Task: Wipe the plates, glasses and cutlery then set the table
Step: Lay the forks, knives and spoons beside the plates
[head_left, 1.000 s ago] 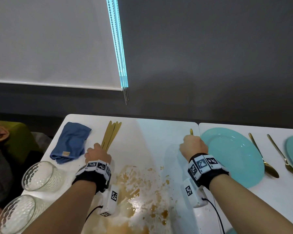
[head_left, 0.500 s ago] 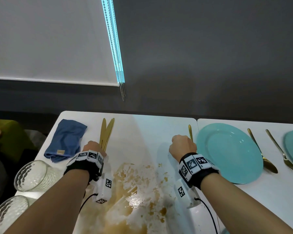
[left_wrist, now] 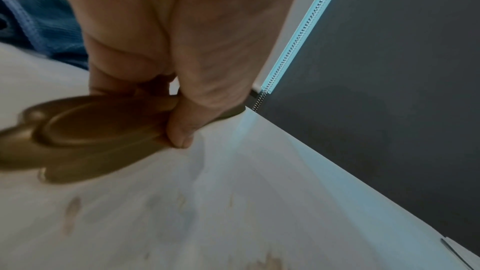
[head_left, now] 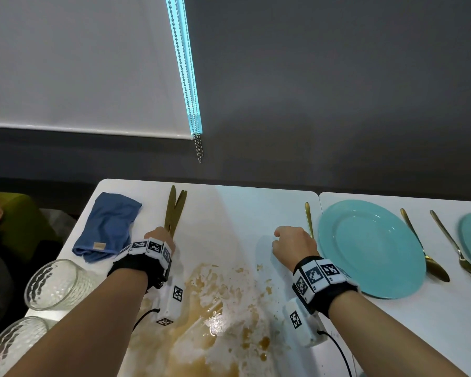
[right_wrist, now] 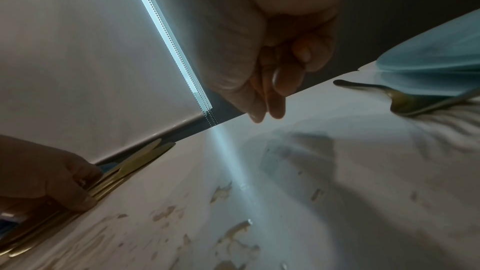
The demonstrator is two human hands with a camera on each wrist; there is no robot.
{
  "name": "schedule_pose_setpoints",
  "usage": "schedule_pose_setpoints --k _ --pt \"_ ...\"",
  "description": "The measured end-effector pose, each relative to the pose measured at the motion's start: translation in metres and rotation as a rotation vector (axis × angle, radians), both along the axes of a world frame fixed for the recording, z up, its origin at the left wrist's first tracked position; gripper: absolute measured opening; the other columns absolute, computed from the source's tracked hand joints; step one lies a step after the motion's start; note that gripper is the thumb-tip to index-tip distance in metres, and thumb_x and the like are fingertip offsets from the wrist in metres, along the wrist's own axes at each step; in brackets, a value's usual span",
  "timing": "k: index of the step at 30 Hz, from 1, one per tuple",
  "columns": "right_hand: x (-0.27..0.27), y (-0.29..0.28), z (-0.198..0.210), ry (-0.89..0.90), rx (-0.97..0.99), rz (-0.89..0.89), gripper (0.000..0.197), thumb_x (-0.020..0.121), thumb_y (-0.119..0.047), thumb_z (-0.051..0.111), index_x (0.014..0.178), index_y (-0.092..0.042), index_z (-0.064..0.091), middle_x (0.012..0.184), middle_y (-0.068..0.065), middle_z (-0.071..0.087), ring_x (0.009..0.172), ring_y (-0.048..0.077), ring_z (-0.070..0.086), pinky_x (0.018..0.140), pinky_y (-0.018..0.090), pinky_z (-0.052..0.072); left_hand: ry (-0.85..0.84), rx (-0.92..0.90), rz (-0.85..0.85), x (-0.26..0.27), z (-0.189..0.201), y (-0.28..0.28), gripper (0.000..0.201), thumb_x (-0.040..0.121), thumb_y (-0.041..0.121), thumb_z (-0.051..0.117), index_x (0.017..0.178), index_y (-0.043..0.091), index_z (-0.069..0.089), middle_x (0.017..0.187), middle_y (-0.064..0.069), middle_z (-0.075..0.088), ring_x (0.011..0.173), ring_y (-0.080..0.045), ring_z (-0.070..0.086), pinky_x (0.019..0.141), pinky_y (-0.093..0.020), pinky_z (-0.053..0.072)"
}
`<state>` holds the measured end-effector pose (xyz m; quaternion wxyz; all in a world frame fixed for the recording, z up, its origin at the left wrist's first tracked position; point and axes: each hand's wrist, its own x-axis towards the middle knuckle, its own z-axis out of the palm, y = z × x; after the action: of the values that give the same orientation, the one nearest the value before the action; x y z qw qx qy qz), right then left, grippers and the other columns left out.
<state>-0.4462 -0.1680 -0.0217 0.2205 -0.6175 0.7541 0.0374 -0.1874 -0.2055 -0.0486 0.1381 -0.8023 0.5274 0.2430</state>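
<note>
— Since the left hand (head_left: 158, 236) has its fingers curled round a bundle of gold cutlery (head_left: 174, 210), which way do the pieces lie?

— Handles point far, toward the wall; the bowls and heads sit under the palm, near side. The wrist view shows a spoon bowl (left_wrist: 103, 124) pinched by the thumb, low over the table (head_left: 237, 210).

— And the right hand (head_left: 294, 247)?

— Loosely curled, holding nothing, fingertips (right_wrist: 270, 110) just above the table. A fork (head_left: 308, 219) lies just to its right, long axis near-to-far, close beside the left rim of the plate (head_left: 370, 248).

— So which hand serves the next setting?

— Likely the left carries its bundle rightward; the right is nearer the plates. A brown spill (head_left: 215, 303) lies between the forearms, so I'd lift the cutlery clear of it. The cloth (head_left: 109, 224) sits just left of the bundle.
</note>
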Motion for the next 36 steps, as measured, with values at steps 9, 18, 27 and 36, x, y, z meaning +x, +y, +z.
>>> schedule_pose_setpoints --k 9,18,27,36 --pt "0.002 0.014 0.023 -0.092 -0.036 0.077 0.034 0.093 -0.02 0.048 0.125 -0.02 0.059 0.12 0.002 0.064 0.109 0.021 0.059 0.09 0.029 0.046 0.205 0.041 -0.001 -0.01 0.025 0.024 0.044 0.089 0.023 0.061 0.125 0.001 0.047 0.125 -0.016 0.057 0.113 -0.03 0.056 0.084 -0.028 0.042" --pt "0.013 0.067 0.078 -0.147 -0.181 0.113 0.032 0.092 -0.024 0.05 0.122 -0.027 0.061 0.114 -0.005 0.066 0.107 0.016 0.059 0.088 0.026 0.045 0.827 0.009 0.059 -0.069 0.089 0.085 0.004 0.092 0.013 0.053 0.092 0.008 0.051 0.101 -0.015 0.067 0.099 -0.037 0.064 0.09 -0.049 0.052" --pt "0.004 0.157 0.135 -0.013 -0.349 0.289 0.03 0.094 -0.025 0.048 0.117 -0.034 0.065 0.114 -0.004 0.064 0.105 0.017 0.058 0.087 0.028 0.046 1.062 0.03 -0.064 -0.112 0.138 0.162 0.017 0.098 0.008 0.04 0.111 0.001 0.05 0.077 -0.007 0.06 0.063 -0.018 0.054 0.058 -0.032 0.053" --pt "-0.036 0.22 0.142 -0.6 -0.211 -0.467 0.029 0.087 -0.037 0.061 0.082 -0.01 0.067 0.081 -0.001 0.066 0.053 0.012 0.055 0.048 0.02 0.039 1.067 -0.026 -0.185 -0.164 0.152 0.212 0.022 0.097 0.016 0.041 0.116 0.007 0.047 0.087 -0.008 0.06 0.071 -0.018 0.056 0.063 -0.027 0.054"
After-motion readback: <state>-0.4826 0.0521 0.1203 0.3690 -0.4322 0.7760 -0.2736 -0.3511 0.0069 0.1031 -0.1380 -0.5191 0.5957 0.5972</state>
